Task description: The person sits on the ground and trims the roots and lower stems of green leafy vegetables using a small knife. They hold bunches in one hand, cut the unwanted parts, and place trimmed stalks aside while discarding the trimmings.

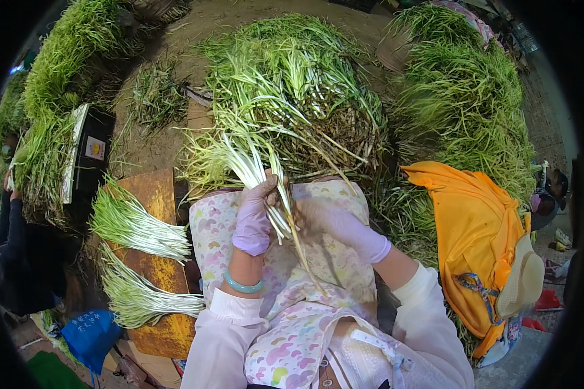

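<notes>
My left hand (254,214), in a thin lilac glove, grips a bunch of scallion-like stalks (242,164) above my lap. Their white stems pass through the fist, with the pale leaves pointing away from me. A longer stalk with a browned lower end (299,248) slants down from this hand over the patterned apron (214,226). Close on its right is my right hand (353,228), also gloved; motion blurs its fingers, so whether they pinch anything is unclear. Just beyond my knees lies a large heap of uncleaned stalks (292,82) with brown, dirty root ends.
Two bundles of white-stemmed greens (146,223) rest on a rusty board (151,194) at left. An orange cloth (467,233) and straw hat (520,282) lie at right by another green heap (462,97). A dark-sleeved person (17,243) works at far left near a black box (90,150).
</notes>
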Motion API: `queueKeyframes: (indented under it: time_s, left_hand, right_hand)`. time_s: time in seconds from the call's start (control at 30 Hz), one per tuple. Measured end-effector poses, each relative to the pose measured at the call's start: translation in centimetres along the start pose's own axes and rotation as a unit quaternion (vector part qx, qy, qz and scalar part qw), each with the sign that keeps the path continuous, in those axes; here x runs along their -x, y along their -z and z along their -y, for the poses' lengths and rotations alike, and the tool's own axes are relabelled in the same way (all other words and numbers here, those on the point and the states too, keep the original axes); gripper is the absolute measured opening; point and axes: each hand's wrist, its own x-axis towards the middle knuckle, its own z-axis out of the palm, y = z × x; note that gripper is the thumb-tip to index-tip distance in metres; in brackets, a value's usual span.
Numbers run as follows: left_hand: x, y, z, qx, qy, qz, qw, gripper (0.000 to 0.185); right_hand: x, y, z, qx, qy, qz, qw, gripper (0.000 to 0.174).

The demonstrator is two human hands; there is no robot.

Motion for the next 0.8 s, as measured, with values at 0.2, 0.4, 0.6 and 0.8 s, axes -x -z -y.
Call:
queueKeyframes:
  time_s: [0.2, 0.4, 0.6, 0.8]
  left_hand:
    - [-1.1, -0.4, 0.8, 0.013, -0.031, -0.079, 0.996, 0.01]
    - [-0.9, -0.7, 0.9, 0.057, -0.06, -0.085, 0.993, 0.014]
    - [-0.9, -0.3, 0.6, 0.027, -0.082, -0.072, 0.994, 0.013]
    - [-0.6, -0.8, 0.4, 0.085, -0.076, 0.028, 0.993, 0.023]
  right_hand:
    - [-4.2, 1.0, -0.3, -0.366, -0.047, -0.005, 0.93, 0.029]
    - [-5.6, -0.9, -0.1, -0.509, 0.011, -0.134, 0.85, 0.011]
    - [-2.9, 0.1, 0.3, -0.461, 0.021, -0.17, 0.871, 0.027]
    - [-2.5, -0.2, 0.7, -0.299, -0.043, -0.097, 0.948, 0.029]
